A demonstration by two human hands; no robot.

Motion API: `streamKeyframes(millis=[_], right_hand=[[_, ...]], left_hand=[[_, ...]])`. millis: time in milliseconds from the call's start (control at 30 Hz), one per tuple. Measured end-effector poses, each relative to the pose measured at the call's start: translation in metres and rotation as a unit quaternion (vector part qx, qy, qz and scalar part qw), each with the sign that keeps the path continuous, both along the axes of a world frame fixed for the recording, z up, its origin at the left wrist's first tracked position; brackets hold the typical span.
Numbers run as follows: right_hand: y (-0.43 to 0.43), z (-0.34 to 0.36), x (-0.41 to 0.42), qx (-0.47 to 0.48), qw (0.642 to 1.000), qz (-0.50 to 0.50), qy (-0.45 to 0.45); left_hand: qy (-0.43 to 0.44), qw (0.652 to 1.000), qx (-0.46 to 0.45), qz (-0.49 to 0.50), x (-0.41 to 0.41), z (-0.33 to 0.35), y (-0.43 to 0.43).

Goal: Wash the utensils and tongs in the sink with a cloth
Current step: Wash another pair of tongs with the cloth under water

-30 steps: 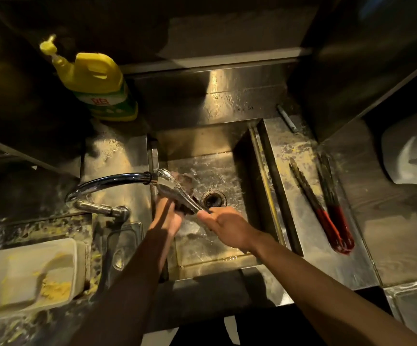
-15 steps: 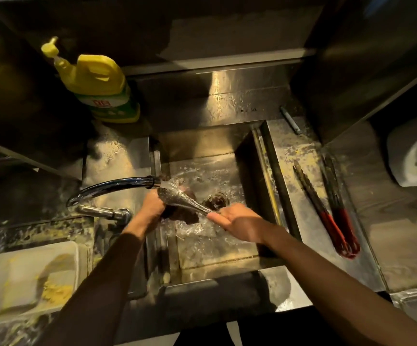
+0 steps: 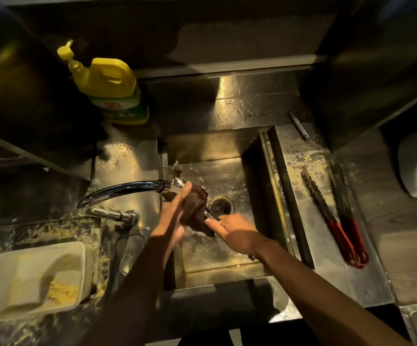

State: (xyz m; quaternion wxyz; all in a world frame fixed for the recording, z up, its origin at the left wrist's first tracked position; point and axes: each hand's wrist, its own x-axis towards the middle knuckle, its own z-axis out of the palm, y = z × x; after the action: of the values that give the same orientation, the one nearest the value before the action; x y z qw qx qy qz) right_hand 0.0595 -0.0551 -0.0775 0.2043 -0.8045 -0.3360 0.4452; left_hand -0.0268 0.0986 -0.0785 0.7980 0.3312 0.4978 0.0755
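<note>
– Under the faucet (image 3: 127,188), around 9 o'clock from the drain (image 3: 219,204), why'd they bunch the cloth (image 3: 196,206) up like that?

– Pretty sure the left hand (image 3: 173,218) was gripping it wrapped round the utensil (image 3: 210,216) so the water hit both. The right hand (image 3: 237,233) pinched the handle end to keep it steady over the sink (image 3: 254,171). Two red-handled tongs (image 3: 326,213) lay side by side on the surface (image 3: 309,156) at 3 o'clock, out of the splash, I'd guess waiting their turn.
</note>
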Motion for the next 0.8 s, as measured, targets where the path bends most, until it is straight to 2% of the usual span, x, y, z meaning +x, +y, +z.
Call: streamKeyframes(millis=[67,200,300,400,500,567,600,667,733,800], right_hand=[[0.000,0.006,0.012,-0.007,0.999,0.049,-0.018],[-0.003,0.007,0.035,-0.027,0.988,0.129,-0.076],[-0.006,0.005,0.044,-0.048,0.982,0.162,-0.078],[-0.005,0.014,0.065,-0.052,0.969,0.206,-0.125],[0.002,0.020,0.078,-0.058,0.944,0.266,-0.189],[0.001,0.024,0.084,-0.063,0.936,0.270,-0.217],[-0.002,0.025,0.087,-0.066,0.938,0.254,-0.226],[-0.010,0.024,0.087,-0.077,0.951,0.192,-0.231],[-0.018,0.017,0.075,-0.087,0.952,0.141,-0.258],[-0.022,0.007,0.057,-0.095,0.943,0.122,-0.293]], left_hand=[[0.024,0.998,0.036,0.038,-0.002,-0.006,0.008],[0.032,0.995,0.024,0.096,0.001,-0.008,0.011],[0.090,0.988,0.122,0.013,0.002,-0.005,0.013],[0.096,0.957,0.255,-0.102,-0.002,-0.001,0.023],[0.094,0.932,0.316,-0.151,-0.008,0.001,0.026],[0.133,0.923,0.337,-0.131,-0.009,-0.004,0.028],[0.156,0.931,0.319,-0.087,-0.009,-0.008,0.030],[0.181,0.960,0.207,0.044,-0.012,-0.015,0.034],[0.123,0.983,0.081,0.113,-0.015,-0.017,0.032],[0.057,0.993,0.000,0.099,-0.016,-0.012,0.023]])
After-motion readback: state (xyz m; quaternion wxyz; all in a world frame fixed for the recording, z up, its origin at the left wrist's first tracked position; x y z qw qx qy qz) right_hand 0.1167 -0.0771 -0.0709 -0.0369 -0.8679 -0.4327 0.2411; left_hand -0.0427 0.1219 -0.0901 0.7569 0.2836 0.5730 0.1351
